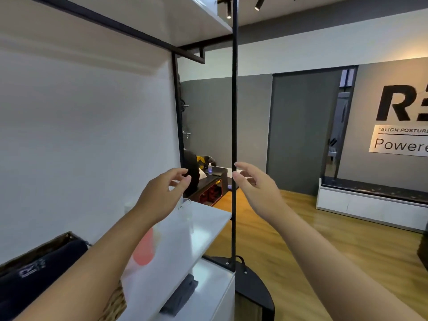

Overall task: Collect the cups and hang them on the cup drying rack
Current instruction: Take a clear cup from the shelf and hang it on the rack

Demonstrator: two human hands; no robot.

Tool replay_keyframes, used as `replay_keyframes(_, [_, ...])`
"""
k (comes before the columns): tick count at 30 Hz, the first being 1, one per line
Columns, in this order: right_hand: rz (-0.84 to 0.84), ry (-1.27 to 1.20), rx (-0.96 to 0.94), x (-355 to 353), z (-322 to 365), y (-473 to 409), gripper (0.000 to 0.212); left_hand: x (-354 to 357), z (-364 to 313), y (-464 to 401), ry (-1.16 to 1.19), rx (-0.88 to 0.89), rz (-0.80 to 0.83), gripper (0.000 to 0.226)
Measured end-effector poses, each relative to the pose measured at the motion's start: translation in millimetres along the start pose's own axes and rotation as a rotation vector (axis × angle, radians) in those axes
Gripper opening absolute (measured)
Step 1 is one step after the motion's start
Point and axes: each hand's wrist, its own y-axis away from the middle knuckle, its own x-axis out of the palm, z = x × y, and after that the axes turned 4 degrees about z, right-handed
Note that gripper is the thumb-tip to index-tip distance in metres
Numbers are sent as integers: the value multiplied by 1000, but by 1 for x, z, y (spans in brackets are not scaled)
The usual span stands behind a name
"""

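Although blurred in places, shows enough to read the layout. Largest first: white shelving unit point(92, 135) in a black frame, open at front and side, so reachable from where the person stands. Middle shelf board point(208, 225) at a handy height, probably why the cups were left there. Black upright post point(234, 112) at the outer corner, running straight up between the two hands and forcing any reach to pass on one side of it.

Lower left: woven basket point(115, 303) holding a dark bundle point(34, 269), tucked back against the wall, clear of the reaching line. On the board below, a folded dark cloth point(183, 295), lying flat near the front edge.

Left hand point(159, 193) raised above the middle shelf, empty, fingers loosely curled and parted, thumb apart from them, seemingly shaped for closing round something. Right hand point(254, 188) just beyond the post, likewise empty, fingers spread wide, thumb close to the post, contact impossible to tell.

Smallest: a pink cup point(144, 249), badly smeared, standing on the shelf beside the left forearm; a clear glass cup point(186, 207) further along, near the shelf's far end, just below the left fingers. Neither touched. No cup drying rack anywhere in view, so collecting judged barely begun.
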Motion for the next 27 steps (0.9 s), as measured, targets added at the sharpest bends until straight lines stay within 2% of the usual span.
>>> replay_keyframes(11, [267,-4,-18,27,-143,-138,49,85,62,-96,-132,-212,-117,46])
replay_keyframes(21, [363,-16,34,80,-224,-193,57,162,169,-153,-297,-369,-92,71])
replay_keyframes(27, [403,12,60,124,-264,-217,60,224,256,-189,-343,-524,-12,87])
